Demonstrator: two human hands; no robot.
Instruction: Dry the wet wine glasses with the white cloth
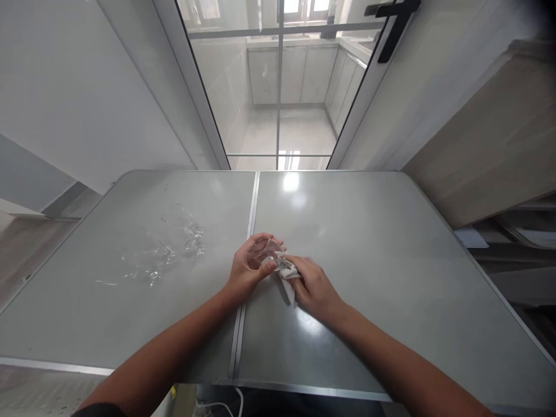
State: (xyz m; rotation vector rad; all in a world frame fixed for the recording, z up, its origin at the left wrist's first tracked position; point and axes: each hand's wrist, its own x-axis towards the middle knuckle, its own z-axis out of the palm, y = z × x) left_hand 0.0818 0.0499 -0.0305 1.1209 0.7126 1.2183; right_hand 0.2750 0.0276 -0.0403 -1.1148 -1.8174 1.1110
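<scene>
My left hand (248,267) is wrapped round a small clear glass (263,253) held just above the grey table (369,249), near its middle seam. My right hand (313,288) is closed on a crumpled white cloth (286,272) and presses it against the glass's side. Both hands meet over the table's centre. To the left, several more clear glasses (174,246) stand or lie on the tabletop, hard to tell apart because they are transparent.
A metal seam (252,202) runs down the table's middle. Beyond the far edge stands a glass door (280,87) with a black handle (393,23). A wooden cabinet (490,139) sits at the right, with papers or flat sheets (516,231) below it.
</scene>
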